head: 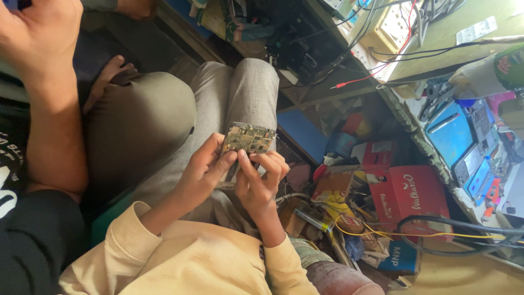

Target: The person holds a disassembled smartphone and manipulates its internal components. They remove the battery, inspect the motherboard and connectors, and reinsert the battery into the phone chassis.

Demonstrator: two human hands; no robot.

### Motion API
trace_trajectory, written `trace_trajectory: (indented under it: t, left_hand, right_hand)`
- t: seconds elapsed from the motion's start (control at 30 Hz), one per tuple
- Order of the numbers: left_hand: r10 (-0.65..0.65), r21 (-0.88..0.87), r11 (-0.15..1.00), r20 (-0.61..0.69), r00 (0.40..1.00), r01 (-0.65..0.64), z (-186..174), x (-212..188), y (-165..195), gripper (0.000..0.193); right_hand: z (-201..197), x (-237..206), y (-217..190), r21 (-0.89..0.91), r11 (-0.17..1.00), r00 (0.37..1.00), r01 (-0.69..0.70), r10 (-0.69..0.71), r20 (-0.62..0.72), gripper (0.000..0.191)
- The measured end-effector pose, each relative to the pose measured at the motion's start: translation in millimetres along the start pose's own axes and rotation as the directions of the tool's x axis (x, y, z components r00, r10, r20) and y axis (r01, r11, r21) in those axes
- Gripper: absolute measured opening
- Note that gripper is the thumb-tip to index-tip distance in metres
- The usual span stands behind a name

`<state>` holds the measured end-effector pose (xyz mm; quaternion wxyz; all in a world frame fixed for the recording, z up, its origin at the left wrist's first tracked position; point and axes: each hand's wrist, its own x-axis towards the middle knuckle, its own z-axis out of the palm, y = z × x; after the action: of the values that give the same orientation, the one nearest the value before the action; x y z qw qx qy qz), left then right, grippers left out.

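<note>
I sit in a cramped repair nook: a cluttered workbench point(469, 22) with cables and a wall socket runs off to my right, and red cardboard boxes point(406, 191) and loose yellow wire point(376, 232) crowd the floor beside my grey-trousered knee point(245, 87). A second person in a black top sits close against my left side, their forearm point(52, 120) raised well clear of my work.

Over my lap I hold a small circuit board point(248, 137), greenish-tan and studded with tiny parts. It sits just above and beyond my fingertips, with its long axis running roughly left to right and dipping a little toward the right. My left hand point(203, 169) comes up from below and to the left, fingers curled, the thumb lying up toward the board's lower left edge. My right hand point(261, 180) comes from directly beneath, its forefinger straight and pressed against the lower edge near the middle, the other fingers folded loosely under the right end.

Both hands are partly closed on the board, pinching its near edge rather than wrapping it. The right hand is the nearer to the board's centre; the left steadies the end. A dark thin thing seems to hang below the board between my hands, possibly a tool or a strap, but I cannot make it out.
</note>
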<state>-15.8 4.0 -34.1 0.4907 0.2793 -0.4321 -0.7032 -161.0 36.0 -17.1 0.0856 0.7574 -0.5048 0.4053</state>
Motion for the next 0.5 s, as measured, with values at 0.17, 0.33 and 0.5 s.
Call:
trace_trajectory:
  t: [0.17, 0.33, 0.5]
  left_hand:
    - [0.013, 0.028, 1.000, -0.068, 0.998, -0.011, -1, 5, 3, 0.019]
    - [-0.033, 0.004, 0.999, -0.159, 0.987, 0.034, -1, 11, 6, 0.018]
    - [0.031, -0.025, 0.999, -0.245, 0.969, -0.038, 0, 15, 9, 0.016]
  right_hand:
    - [2, 1, -4, -0.017, 0.998, 0.996, -0.055, 0.056, 0.072, 0.040]
    - [1, 4, -2, 0.045, 0.995, 0.989, -0.092, 0.086, 0.123, 0.038]
    - [-8, -2, -7, 0.041, 0.996, 0.988, -0.079, 0.073, 0.134, 0.037]
